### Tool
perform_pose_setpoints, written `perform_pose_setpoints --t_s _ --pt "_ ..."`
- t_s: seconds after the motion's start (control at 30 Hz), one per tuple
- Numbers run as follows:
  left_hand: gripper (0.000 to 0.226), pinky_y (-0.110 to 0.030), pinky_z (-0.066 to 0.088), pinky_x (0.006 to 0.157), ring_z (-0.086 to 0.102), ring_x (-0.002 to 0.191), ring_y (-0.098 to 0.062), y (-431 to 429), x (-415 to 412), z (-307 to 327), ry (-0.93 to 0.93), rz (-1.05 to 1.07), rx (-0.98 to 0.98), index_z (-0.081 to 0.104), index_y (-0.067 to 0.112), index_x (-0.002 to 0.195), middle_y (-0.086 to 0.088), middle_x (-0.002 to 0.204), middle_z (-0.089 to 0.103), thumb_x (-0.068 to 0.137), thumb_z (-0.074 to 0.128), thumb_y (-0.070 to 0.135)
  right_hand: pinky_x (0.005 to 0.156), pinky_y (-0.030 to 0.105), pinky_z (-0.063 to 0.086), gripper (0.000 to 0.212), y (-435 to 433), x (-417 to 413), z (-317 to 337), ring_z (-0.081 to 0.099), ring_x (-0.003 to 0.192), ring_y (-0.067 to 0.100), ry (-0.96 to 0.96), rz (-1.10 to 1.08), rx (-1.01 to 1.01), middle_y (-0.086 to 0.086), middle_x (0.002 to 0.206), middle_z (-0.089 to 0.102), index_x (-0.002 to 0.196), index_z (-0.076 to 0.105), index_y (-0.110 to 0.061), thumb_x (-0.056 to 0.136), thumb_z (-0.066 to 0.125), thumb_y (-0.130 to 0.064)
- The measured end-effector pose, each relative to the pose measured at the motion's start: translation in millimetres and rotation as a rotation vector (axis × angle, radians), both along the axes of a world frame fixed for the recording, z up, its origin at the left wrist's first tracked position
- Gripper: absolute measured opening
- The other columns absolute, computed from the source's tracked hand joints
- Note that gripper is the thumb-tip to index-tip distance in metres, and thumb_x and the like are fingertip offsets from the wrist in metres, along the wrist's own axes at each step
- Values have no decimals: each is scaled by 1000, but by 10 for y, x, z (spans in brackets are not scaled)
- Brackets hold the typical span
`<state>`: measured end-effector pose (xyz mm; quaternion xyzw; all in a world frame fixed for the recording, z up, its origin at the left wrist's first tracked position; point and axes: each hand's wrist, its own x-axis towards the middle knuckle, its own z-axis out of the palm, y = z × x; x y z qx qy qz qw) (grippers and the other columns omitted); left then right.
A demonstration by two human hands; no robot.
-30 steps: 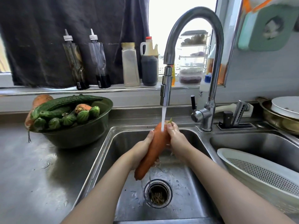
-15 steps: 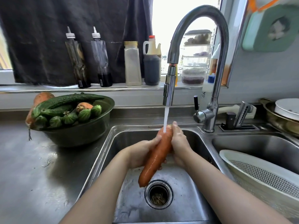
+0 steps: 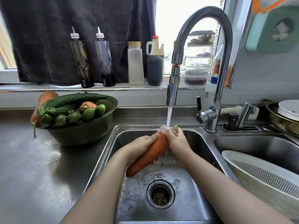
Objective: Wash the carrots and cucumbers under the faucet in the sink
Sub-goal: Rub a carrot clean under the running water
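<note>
The left hand (image 3: 139, 147) and the right hand (image 3: 177, 141) both grip one carrot (image 3: 150, 155) over the sink (image 3: 191, 206), its top under the faucet (image 3: 174, 88) stream. The rinsing step is underway; next, it probably needs turning, then setting aside for a vegetable from the bowl (image 3: 84, 131).

The faucet (image 3: 173, 88) is shiny, smooth metal. The sink (image 3: 191, 199) and counter (image 3: 32, 175) are duller metal, wet in spots. The curtain (image 3: 56, 38) is dark, matt cloth. The bowl (image 3: 84, 135) is glossy. The colander (image 3: 262, 175) is white plastic. The cucumbers (image 3: 72, 98) look bumpy, and the carrot (image 3: 150, 152) looks wet and smooth.
</note>
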<state>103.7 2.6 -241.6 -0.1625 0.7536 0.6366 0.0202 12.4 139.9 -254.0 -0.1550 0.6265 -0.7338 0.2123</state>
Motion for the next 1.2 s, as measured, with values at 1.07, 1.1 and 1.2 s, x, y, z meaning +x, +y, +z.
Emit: perform_pose_setpoints --t_s 1.07,1.1,1.2 --pt "75 -32 56 58 67 65 -25 98 31 16 19 -22 139 68 8 122 -15 90 74 92 46 73 77 46 58 25 173 -15 150 69 97 31 -148 302 -237 14 113 70 130 58 -19 105 55 -20" --pt "77 -33 57 61 68 67 -25 71 28 11 -1 -14 114 70 8 118 -16 88 74 93 42 75 78 47 58 25 174 -1 146 68 98 32 -115 312 -198 16 114 68 128 56 -18 103 59 -20" --pt "81 -36 59 68 70 76 -29 35 14 -22 -86 -16 95 70 5 119 -21 95 75 92 42 76 83 55 57 26 105 39 114 67 96 37 -35 173 -18 17 110 67 118 58 -14 102 60 -35"
